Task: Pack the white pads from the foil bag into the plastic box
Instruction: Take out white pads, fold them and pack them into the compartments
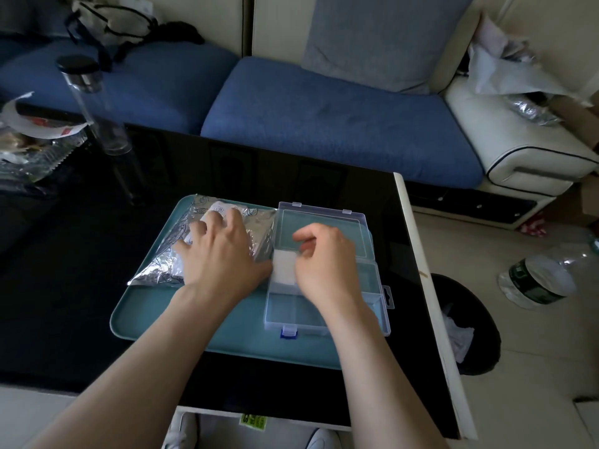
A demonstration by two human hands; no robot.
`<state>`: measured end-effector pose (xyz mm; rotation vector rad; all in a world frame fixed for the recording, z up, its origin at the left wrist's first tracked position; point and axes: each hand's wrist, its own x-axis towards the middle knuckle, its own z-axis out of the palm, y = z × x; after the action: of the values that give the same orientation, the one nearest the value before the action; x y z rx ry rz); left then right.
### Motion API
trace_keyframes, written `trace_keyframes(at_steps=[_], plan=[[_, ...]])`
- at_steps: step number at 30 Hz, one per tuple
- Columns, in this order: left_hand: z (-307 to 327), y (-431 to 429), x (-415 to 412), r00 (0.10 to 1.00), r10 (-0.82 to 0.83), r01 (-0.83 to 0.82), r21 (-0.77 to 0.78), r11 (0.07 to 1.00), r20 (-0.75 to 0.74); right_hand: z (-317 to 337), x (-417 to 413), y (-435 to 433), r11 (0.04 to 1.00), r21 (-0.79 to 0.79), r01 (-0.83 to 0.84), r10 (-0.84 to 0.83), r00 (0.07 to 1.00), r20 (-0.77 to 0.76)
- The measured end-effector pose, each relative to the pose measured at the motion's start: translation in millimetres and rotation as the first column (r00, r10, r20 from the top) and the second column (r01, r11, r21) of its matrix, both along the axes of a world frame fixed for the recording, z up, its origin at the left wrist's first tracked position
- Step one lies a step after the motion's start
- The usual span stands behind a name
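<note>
Right hand point(324, 257) pinched square white pad point(282, 270) at 9 o'clock wall of clear plastic box point(291, 311); left hand point(220, 251) pressed flat on crinkled silver foil bag point(259, 231). Risk was pad snagging that wall, landing outside.

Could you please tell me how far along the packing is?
Done: the plastic box lies open on the tray, one white pad in a compartment. In hand: the right hand pinches that pad's edge; the left hand presses the foil bag. Left: any pads the bag hides.
</note>
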<state>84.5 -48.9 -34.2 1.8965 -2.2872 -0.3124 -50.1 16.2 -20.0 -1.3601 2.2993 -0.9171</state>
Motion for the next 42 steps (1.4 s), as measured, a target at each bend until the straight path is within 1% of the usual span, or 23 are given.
trace_keyframes(at_steps=[3,4,6,7,8,10,11,14,17,24,29,32,37,39,42], plan=[[2.0,-2.8,8.3,0.996,0.012,-0.013,-0.006,1.000,-0.094,-3.2,8.3,-4.3,0.999,0.044,-0.001,-0.001,0.999,0.052],[3.3,-4.0,11.8,0.991,0.022,-0.023,-0.006,1.000,-0.130,-4.4,11.7,-6.3,0.999,0.036,-0.014,0.012,0.998,0.068],[7.7,-5.5,15.2,0.976,0.036,-0.031,0.030,0.999,-0.214,-5.5,18.8,-9.3,0.998,-0.022,-0.051,0.052,0.995,0.085],[10.1,-6.3,16.3,0.966,0.041,-0.030,0.049,0.998,-0.257,-5.9,23.0,-11.1,0.996,-0.060,-0.072,0.076,0.995,0.069],[11.1,-7.7,17.1,0.954,0.051,-0.035,0.057,0.998,-0.294,-6.9,27.1,-12.9,0.991,-0.095,-0.096,0.101,0.994,0.047],[9.8,-12.1,19.8,0.936,0.073,-0.058,0.054,0.997,-0.346,-9.7,34.9,-16.9,0.981,-0.125,-0.150,0.159,0.985,0.066],[9.1,-14.1,21.7,0.930,0.083,-0.070,0.051,0.996,-0.357,-11.2,38.8,-19.1,0.979,-0.116,-0.167,0.179,0.979,0.101],[9.8,-16.0,26.7,0.914,0.105,-0.086,0.065,0.994,-0.392,-15.0,47.8,-24.7,0.984,-0.015,-0.176,0.176,0.971,0.160],[14.0,-15.6,30.6,0.896,0.145,-0.106,0.116,0.988,-0.420,-16.7,52.0,-29.4,0.985,0.069,-0.160,0.142,0.966,0.218],[16.8,-21.7,42.2,0.886,0.180,-0.100,0.203,0.974,-0.428,-16.6,69.0,-40.6,0.973,0.126,-0.191,0.134,0.921,0.366],[15.1,-25.2,48.9,0.868,0.189,-0.098,0.216,0.972,-0.460,-19.6,72.5,-44.3,0.972,0.161,-0.169,0.103,0.929,0.355],[12.7,-27.3,50.5,0.859,0.195,-0.102,0.214,0.971,-0.474,-26.3,73.9,-46.8,0.980,0.147,-0.132,0.081,0.946,0.312],[7.2,-27.6,47.0,0.888,0.139,-0.090,0.129,0.987,-0.438,-25.6,76.3,-47.5,0.990,0.122,-0.064,0.032,0.968,0.249],[3.6,-27.4,44.4,0.894,0.115,-0.083,0.091,0.992,-0.433,-20.7,72.6,-46.6,0.993,0.112,-0.035,0.005,0.964,0.264],[-1.2,-27.8,42.0,0.896,0.115,-0.092,0.074,0.993,-0.430,-12.9,65.8,-44.2,0.996,0.085,0.004,-0.027,0.962,0.272]])
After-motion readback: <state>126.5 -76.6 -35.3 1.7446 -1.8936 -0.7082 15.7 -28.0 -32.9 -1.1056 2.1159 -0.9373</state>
